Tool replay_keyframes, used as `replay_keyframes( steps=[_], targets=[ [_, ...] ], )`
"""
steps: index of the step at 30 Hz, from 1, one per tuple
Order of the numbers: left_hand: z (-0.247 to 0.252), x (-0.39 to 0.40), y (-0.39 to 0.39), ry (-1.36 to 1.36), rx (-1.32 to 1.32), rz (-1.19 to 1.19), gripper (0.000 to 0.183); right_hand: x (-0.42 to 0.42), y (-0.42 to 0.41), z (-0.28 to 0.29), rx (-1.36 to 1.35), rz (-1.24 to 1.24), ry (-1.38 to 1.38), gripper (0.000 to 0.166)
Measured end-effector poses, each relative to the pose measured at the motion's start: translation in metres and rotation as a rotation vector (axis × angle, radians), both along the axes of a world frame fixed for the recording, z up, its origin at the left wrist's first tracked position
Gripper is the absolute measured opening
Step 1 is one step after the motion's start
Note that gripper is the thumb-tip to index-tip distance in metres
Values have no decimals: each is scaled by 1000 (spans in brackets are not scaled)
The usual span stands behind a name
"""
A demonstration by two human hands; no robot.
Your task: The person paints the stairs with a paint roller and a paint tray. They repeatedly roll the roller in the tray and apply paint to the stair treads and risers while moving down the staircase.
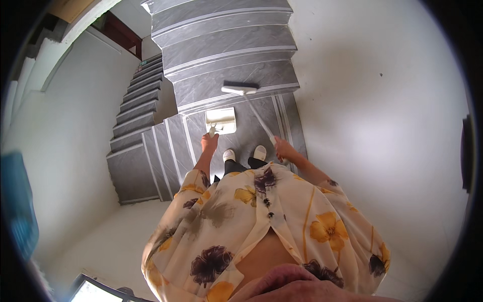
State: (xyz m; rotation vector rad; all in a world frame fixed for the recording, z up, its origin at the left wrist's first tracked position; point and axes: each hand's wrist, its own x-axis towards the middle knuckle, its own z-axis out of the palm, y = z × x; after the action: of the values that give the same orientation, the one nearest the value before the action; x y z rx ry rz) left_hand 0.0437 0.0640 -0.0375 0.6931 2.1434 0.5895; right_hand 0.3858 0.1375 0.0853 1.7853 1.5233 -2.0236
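My left hand (pixel 209 142) is closed around the handle of a white dustpan (pixel 228 115), which is held over the grey landing left of centre. In my right hand (pixel 283 149) is the pale handle of a broom (pixel 239 89). The broom's white head with dark bristles lies at the front edge of the lowest step of the upper flight, ahead and to the right of the dustpan. Whether the bristles touch the step cannot be told. Both my feet, in light shoes (pixel 260 152), stand on the landing between the two hands.
Grey steps (pixel 230 37) with white edge lines rise ahead. To the left, more steps (pixel 136 117) run along a white wall (pixel 83 94), with a drop beside the landing. Another white wall (pixel 369 124) closes the right side. A blue object (pixel 19 204) shows at the far left rim.
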Motion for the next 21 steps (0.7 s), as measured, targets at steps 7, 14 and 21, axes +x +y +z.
replay_keyframes(
  steps=[7, 14, 21],
  targets=[
    [8, -4, -9, 72, 8, 27, 42, 55, -33, 54, -133, -134, 75, 39],
    [15, -22, -37, 142, 79, 88, 39, 57, 1, 92, -10, -263, 9, 45],
    [19, -37, -44, 161, 47, 134, 39, -35, 95, -40, -1, -176, 117, 24]
  ],
)
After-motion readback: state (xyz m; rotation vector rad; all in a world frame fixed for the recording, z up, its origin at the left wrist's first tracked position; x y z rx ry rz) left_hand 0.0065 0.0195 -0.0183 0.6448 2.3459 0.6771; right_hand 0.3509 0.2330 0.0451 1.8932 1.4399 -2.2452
